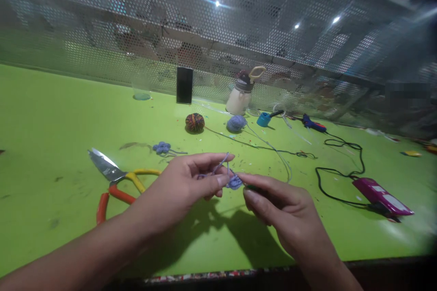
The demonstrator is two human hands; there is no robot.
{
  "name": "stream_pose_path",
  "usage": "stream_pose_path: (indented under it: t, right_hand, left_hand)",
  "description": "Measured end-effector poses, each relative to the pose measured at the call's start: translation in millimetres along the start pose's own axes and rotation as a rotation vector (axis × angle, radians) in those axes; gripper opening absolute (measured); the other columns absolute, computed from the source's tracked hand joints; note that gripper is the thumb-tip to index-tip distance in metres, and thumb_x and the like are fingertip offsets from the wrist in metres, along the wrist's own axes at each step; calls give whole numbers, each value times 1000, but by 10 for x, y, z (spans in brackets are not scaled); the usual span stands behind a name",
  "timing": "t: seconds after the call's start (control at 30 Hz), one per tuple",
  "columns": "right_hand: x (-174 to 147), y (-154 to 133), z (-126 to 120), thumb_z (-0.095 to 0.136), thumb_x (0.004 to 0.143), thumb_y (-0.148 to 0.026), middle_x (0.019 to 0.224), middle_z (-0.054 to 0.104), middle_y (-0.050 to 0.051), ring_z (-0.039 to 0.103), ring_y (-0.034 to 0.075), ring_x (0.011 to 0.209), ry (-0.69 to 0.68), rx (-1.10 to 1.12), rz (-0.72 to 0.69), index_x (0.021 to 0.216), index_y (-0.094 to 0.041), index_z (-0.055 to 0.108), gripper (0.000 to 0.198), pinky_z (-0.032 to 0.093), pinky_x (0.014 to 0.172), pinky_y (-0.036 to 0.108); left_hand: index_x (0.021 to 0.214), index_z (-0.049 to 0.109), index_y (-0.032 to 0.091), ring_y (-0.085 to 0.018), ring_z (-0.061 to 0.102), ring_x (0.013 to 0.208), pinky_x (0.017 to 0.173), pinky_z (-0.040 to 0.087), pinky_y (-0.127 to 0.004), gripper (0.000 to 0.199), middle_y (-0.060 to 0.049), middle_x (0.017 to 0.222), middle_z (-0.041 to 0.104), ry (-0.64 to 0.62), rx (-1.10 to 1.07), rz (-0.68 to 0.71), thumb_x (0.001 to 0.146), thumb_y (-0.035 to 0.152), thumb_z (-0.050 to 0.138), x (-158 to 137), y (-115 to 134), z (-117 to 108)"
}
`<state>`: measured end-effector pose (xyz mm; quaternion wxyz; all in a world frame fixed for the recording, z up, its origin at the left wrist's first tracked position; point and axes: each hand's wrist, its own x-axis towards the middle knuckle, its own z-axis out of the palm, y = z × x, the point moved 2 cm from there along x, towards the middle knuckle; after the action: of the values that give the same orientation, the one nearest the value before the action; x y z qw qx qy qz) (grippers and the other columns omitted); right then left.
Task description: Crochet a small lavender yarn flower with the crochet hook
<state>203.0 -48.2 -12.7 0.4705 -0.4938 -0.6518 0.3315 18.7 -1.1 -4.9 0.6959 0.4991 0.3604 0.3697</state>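
Observation:
My left hand (191,177) pinches a small lilac crochet piece (235,182) between thumb and fingers, with lilac yarn running over its raised index finger. My right hand (280,207) is closed on a thin tool with a green grip (252,187), most likely a crochet hook; its tip meets the crochet piece, and most of it is hidden by the fingers. From a lilac yarn ball (236,123) behind the hands, a strand curves down on the right. A finished-looking lilac crochet flower (161,147) lies left of the hands, its yarn tail trailing.
Scissors (118,175) with yellow and red handles lie beside my left forearm. A multicoloured yarn ball (195,122), a phone (185,85), a bottle (239,95) and a blue pot (264,119) stand behind. On the right are a blue glue gun (313,123), black cable and magenta box (382,196).

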Motion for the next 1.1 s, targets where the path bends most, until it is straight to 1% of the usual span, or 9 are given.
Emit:
stream_pose_path:
  t: [0.13,0.23,0.4,0.5,0.6,0.73,0.87,0.97,1.1]
  right_hand:
    - [15,-26,-17,65,86,-17,82,74,-3,58,10,58,-11,-90,-66,108,-37,74,31,44,46,19]
    - [32,-69,-18,63,87,-11,90,75,-3,61,10,62,-28,-160,-176,114,-38,71,39,46,51,19]
    - [53,-152,-23,58,86,0,85,73,-1,63,11,71,-18,-241,-378,119,-33,68,48,49,63,23]
    - [45,-147,-29,55,87,-1,82,69,1,60,12,67,-38,-266,-415,121,-28,68,45,46,59,24]
    - [30,-124,-30,54,88,-1,81,67,3,59,13,68,-49,-280,-418,122,-25,68,44,45,57,25]
    - [30,-124,-18,58,86,-2,84,71,1,62,13,70,-21,-225,-369,119,-29,70,44,47,61,24]
    - [61,-117,18,63,86,-8,89,75,-3,60,10,66,-33,-41,-184,113,-38,72,42,48,61,22]
    - [81,-82,50,66,87,-16,73,70,-4,52,8,54,-68,126,-18,109,-38,75,33,44,53,20]
    - [80,-23,77,69,87,-23,59,60,-5,46,7,50,-108,270,83,112,-36,74,29,43,50,20]
  left_hand:
    - [115,70,22,-12,60,74,68,46,-25,42,-1,90,72,8,-24,3,74,20,77,-4,-10,-3]
    - [117,69,24,-11,60,72,69,47,-25,45,0,87,72,17,-39,45,73,18,78,-11,-10,-1]
    - [113,71,24,-11,62,79,74,48,-24,42,1,89,73,31,-72,57,72,20,81,-26,10,6]
    - [109,74,26,-11,63,83,77,47,-23,41,1,89,72,24,-91,48,70,21,83,-29,7,8]
    - [108,74,27,-9,63,79,75,48,-21,41,3,85,71,11,-124,52,69,16,83,-19,-16,9]
    - [108,74,30,-7,62,75,74,48,-19,43,5,80,69,27,-165,109,69,13,83,-2,-39,3]
    - [113,71,35,-7,60,75,73,49,-19,46,5,82,68,-6,-117,138,73,16,81,-11,-35,3]
    - [115,69,36,-6,58,74,71,48,-18,46,4,85,68,-14,-52,146,76,13,77,-25,-24,2]
    - [114,70,35,-6,59,75,72,47,-18,46,5,85,66,-17,-49,158,76,10,76,-17,-9,-6]
